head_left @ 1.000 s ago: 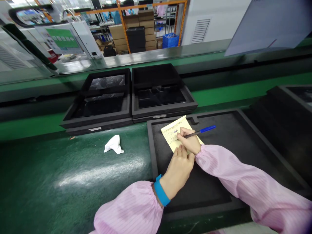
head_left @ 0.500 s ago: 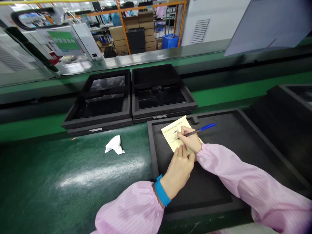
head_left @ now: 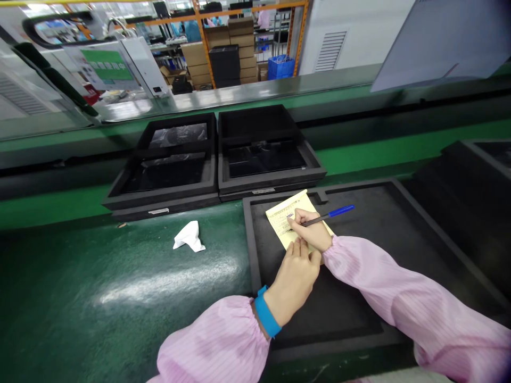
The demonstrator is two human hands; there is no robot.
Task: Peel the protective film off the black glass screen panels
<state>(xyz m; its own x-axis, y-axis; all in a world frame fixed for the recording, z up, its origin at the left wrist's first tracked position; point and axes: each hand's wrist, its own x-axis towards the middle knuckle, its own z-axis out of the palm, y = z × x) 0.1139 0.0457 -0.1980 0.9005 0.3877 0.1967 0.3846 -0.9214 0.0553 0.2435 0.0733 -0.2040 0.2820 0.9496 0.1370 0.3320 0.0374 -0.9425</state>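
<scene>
A ballpoint pen (head_left: 339,210) with a blue cap on its back end is pinched in my right hand (head_left: 313,230), its tip down at the yellow notepad (head_left: 281,217). Rows of small writing cover the upper part of the page, too small to read. My left hand (head_left: 296,274), with a blue band at the wrist, lies flat with its fingers on the pad's lower edge. Under the pad is a large black foam tray (head_left: 335,308). My hands cover the pad's lower part.
Two black foam trays (head_left: 159,194) (head_left: 275,183) holding dark glossy panels stand behind, side by side. A crumpled white tissue (head_left: 189,236) lies on the green table (head_left: 131,255) to the left. Another black tray stack (head_left: 471,175) rises at right. A white sheet (head_left: 443,48) hangs above.
The pen and my right fingers have shifted very slightly over the page. My left hand stays on the pad, and the whole view has moved a little.
</scene>
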